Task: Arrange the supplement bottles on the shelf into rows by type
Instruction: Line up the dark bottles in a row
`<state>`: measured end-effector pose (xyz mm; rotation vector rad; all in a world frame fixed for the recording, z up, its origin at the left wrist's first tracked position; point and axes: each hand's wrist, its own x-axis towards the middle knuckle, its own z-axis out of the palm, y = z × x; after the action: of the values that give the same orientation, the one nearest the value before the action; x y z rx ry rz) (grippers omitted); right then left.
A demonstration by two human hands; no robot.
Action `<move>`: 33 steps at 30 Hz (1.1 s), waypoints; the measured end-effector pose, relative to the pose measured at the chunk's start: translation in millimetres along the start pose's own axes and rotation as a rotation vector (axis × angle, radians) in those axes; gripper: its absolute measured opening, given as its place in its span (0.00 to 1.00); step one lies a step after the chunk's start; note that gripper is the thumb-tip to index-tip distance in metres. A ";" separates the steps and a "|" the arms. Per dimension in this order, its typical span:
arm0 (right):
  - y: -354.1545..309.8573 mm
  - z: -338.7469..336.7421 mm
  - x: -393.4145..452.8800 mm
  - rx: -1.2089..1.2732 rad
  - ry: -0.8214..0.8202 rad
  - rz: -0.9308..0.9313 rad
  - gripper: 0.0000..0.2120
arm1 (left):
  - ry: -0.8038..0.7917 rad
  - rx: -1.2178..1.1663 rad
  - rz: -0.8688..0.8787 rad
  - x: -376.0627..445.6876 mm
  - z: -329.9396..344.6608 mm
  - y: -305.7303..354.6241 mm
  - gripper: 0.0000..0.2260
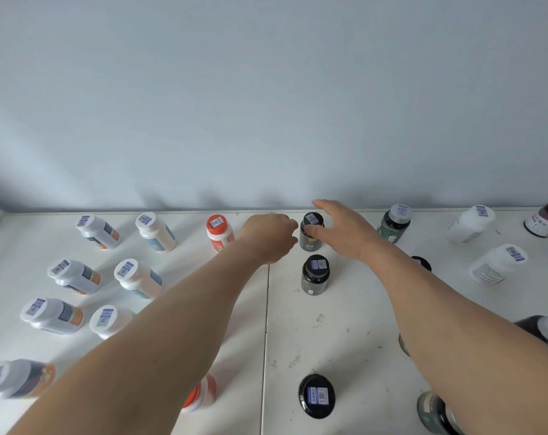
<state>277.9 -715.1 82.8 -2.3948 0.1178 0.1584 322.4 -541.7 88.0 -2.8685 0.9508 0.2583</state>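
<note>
A dark black-capped bottle (311, 238) stands at the back of the white shelf (344, 324), by the wall. My right hand (340, 229) reaches over it with straight fingers, the thumb lying across its neck. My left hand (271, 237) hovers just left of that bottle with curled fingers; nothing shows in it. A second dark bottle (315, 274) stands in front, a third (317, 395) nearer me. A red-capped bottle (218, 232) stands left of my left hand, another (200, 395) shows under my left forearm.
On the left stand white bottles with orange labels (98, 232) and white bottles with blue labels (156, 232) in columns. At the right are a green bottle (394, 226), white bottles (468, 227) and several others. A seam (266, 324) divides the shelf.
</note>
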 end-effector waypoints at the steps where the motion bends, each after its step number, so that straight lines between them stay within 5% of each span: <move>1: -3.1 -2.2 -3.3 -0.046 0.026 -0.036 0.26 | 0.019 0.017 -0.001 -4.5 -3.4 0.2 0.16; 5: -14.7 -8.8 -19.7 -0.295 0.064 -0.183 0.11 | 0.114 0.084 -0.009 -26.2 -18.5 4.2 0.13; 13: -32.5 -7.7 -73.5 -0.609 0.071 -0.245 0.13 | 0.241 0.124 0.015 -79.5 -34.6 27.3 0.11; 33: -58.6 5.3 -299.7 -0.515 0.263 -0.067 0.17 | 0.336 0.062 0.219 -249.7 -25.8 118.4 0.15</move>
<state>-11.1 -656.3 162.1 -2.9202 0.1311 -0.1819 57.4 -494.8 156.1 -2.8012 1.3048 -0.2422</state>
